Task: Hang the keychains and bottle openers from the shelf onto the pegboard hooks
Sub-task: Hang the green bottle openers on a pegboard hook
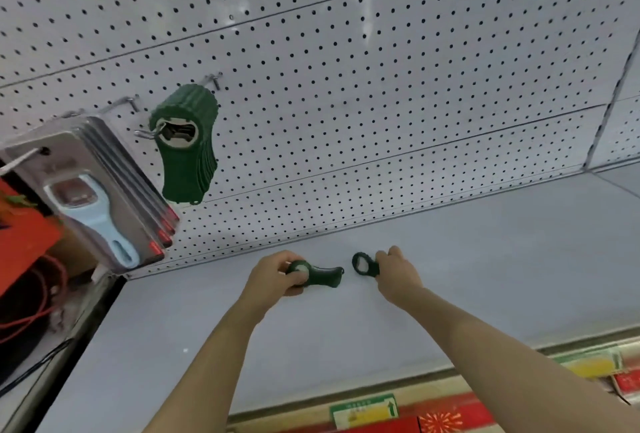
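a: so, what fills the frame?

b: mostly a pale grey shelf [450, 276] across the lower half, and a white pegboard [346, 69] rising behind it over the whole upper part.

a: and the hands?

b: at lower centre, just above the shelf. the left hand [273, 276] is clamped round the head of a green bottle opener [320, 276], whose tail points right. the right hand [394, 275] pinches a second green opener [363, 263], with its ring end sticking out to the left. the two openers sit near each other, not touching.

a: anything hung yet?

b: yes, at upper left a stack of green openers [185, 145] hangs on a metal hook [147, 134]. further left, carded packs with a light blue opener [100, 204] hang on another hook.

a: and the room?

b: red goods and a red cord [27, 315] at the far left edge, with red and yellow price labels [363, 413] along the shelf's front at the bottom.
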`<state>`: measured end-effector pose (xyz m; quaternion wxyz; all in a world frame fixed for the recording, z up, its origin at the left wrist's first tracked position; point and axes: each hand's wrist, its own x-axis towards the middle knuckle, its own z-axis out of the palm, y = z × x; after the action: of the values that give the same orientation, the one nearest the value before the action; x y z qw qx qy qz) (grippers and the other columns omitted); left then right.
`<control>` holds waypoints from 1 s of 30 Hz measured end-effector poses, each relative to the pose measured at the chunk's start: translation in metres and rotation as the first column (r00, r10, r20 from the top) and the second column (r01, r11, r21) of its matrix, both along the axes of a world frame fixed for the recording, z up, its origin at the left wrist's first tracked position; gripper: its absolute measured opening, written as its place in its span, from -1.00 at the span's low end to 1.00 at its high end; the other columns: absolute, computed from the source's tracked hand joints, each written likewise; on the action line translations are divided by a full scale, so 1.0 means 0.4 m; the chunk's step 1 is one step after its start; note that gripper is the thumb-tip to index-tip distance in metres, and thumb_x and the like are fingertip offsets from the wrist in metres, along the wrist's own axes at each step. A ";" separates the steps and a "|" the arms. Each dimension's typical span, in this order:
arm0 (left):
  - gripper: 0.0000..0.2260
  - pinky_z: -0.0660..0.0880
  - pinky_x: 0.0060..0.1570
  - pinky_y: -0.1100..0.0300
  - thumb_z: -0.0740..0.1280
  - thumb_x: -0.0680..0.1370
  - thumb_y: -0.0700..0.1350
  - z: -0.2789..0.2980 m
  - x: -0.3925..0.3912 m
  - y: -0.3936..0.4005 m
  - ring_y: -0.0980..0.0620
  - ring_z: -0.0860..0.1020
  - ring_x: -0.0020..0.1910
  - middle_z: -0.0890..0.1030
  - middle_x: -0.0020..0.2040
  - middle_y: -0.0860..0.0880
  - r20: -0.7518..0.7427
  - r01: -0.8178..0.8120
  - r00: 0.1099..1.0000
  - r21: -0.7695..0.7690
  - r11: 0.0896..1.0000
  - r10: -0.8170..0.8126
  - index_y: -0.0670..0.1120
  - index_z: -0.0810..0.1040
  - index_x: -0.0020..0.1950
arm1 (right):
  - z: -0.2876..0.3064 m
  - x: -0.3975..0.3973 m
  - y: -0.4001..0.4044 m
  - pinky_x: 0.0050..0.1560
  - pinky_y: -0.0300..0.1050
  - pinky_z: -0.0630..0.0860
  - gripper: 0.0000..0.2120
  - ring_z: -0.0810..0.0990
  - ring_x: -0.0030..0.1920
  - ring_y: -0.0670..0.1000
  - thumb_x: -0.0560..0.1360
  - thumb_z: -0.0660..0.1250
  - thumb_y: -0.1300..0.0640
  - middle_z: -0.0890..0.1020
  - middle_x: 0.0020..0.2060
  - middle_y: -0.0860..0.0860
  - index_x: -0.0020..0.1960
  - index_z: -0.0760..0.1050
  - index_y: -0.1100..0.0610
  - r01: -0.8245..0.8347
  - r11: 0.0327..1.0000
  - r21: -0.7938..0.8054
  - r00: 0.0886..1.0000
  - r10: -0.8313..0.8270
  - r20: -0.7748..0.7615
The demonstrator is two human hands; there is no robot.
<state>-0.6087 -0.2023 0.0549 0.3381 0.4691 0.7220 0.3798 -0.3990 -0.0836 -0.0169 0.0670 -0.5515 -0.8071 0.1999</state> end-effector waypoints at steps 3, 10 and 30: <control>-0.80 0.59 -0.08 0.30 0.49 0.46 -0.27 0.069 0.009 -0.060 0.01 0.68 -0.02 0.70 -0.02 -0.08 0.083 0.023 0.996 0.050 0.999 -0.027 -0.05 0.69 0.04 | 0.028 0.009 -0.049 -0.07 -0.04 0.49 -0.83 0.56 -0.02 0.20 0.56 0.23 0.28 0.45 0.13 0.16 0.14 0.42 0.23 0.092 0.994 -0.066 0.968 -0.104 -0.228; -0.71 0.58 -0.20 0.34 0.55 0.39 -0.31 0.240 0.043 -0.199 0.02 0.70 -0.20 0.73 -0.14 -0.07 0.186 -0.064 0.982 0.290 0.955 0.009 -0.04 0.64 0.03 | 0.209 0.005 -0.189 -0.22 -0.10 0.50 -0.88 0.56 -0.26 0.08 0.49 0.33 0.33 0.62 -0.27 0.07 -0.05 0.50 0.14 0.120 0.972 -0.202 0.601 -0.233 -0.765; -0.74 0.61 -0.09 0.29 0.49 0.48 -0.26 0.626 0.023 -0.301 -0.02 0.68 -0.02 0.71 -0.03 0.00 0.094 -0.098 0.995 0.725 0.682 0.043 -0.03 0.69 0.13 | 0.557 -0.071 -0.455 -0.25 -0.27 0.58 -0.80 0.64 -0.29 -0.08 0.50 0.33 0.37 0.66 -0.20 0.07 0.00 0.54 0.10 -0.020 1.000 0.018 0.112 0.020 -0.993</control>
<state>-0.5997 -0.3227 0.3053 0.1340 0.5233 0.5173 0.6638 -0.4276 -0.2656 0.2057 0.5851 -0.2672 -0.5647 0.5170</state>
